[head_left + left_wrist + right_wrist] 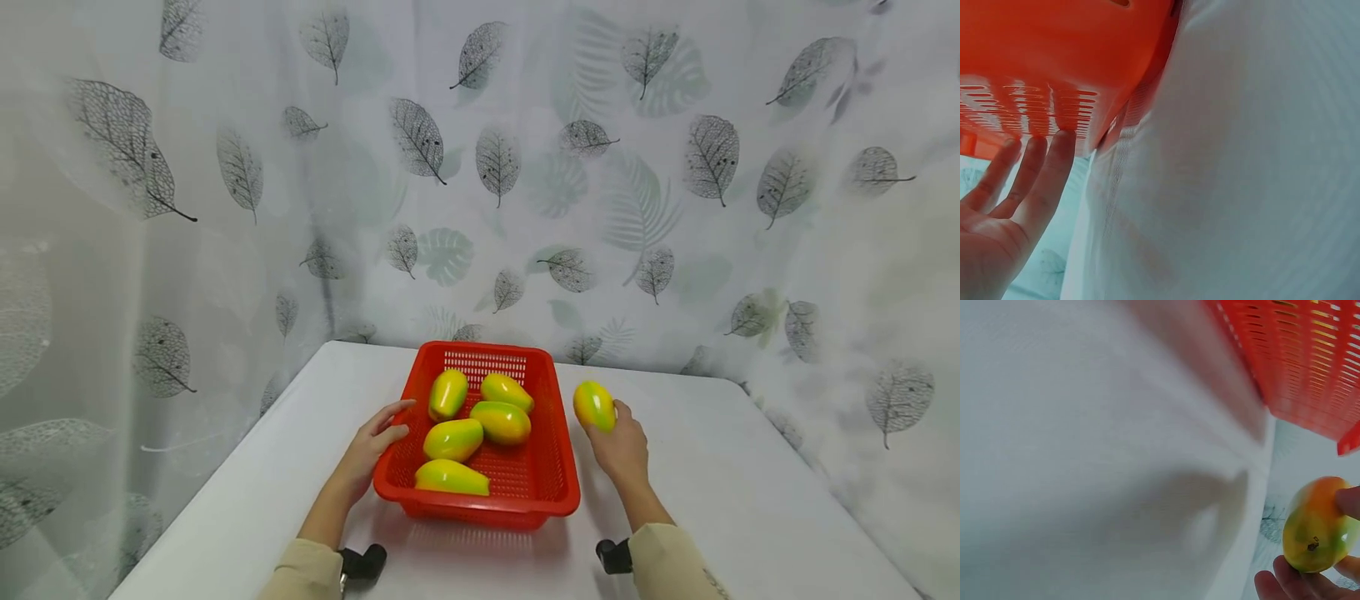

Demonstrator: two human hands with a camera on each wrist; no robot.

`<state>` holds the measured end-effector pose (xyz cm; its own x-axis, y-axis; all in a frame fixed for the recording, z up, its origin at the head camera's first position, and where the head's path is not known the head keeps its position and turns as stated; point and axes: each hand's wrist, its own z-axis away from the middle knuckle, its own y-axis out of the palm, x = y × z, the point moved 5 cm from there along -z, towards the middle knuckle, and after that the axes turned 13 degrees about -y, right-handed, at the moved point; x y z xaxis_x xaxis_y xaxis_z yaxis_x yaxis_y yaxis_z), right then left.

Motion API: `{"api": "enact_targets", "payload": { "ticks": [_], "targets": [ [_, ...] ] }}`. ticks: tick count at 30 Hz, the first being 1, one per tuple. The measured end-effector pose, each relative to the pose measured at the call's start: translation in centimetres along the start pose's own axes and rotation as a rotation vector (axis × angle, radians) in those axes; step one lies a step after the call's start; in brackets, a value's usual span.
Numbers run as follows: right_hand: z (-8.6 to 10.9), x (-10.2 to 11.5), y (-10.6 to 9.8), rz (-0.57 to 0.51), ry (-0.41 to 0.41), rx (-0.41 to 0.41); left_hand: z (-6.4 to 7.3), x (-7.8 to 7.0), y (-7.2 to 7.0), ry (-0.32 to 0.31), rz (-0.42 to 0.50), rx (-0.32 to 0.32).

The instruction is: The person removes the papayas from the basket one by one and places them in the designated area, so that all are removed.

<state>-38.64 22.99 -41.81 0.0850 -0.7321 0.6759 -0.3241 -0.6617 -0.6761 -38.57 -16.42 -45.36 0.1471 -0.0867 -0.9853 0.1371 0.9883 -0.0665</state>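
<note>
A red plastic basket (558, 442) with slotted walls stands on the white table, holding several glossy yellow-green papayas (453, 439). My left hand (372, 446) is at the basket's left rim. In the left wrist view, its straight fingers (1044, 178) touch the slotted outer wall, and the thumb is out of sight there. Right of the basket, my right hand (624, 446) holds one papaya (595, 406) above the table, apart from the basket wall. In the right wrist view, thumb and fingers pinch this papaya (1316, 528), its dark-spotted end showing.
The white table (742, 492) extends on both sides of the basket. Behind it hangs a pale curtain (525, 225) printed with leaves. Black wrist mounts (615, 556) sit at both sleeve cuffs.
</note>
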Motion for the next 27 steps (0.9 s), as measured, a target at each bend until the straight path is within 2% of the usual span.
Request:
{"api": "enact_targets", "payload": {
  "ticks": [5,7,20,27],
  "targets": [
    [0.6,-1.4,1.6,0.070,0.010,0.141,0.0,0.3,0.0,0.002,0.015,-0.005],
    [0.8,-1.9,2.0,0.087,0.017,0.172,0.0,0.3,0.0,0.003,0.013,-0.002],
    [0.6,-2.3,2.0,0.063,0.100,0.172,0.1,0.0,0.1,0.009,0.009,-0.003],
    [0.7,-1.5,1.7,0.086,0.068,0.187,0.2,0.0,0.1,0.009,0.014,-0.003]
  ]
}}
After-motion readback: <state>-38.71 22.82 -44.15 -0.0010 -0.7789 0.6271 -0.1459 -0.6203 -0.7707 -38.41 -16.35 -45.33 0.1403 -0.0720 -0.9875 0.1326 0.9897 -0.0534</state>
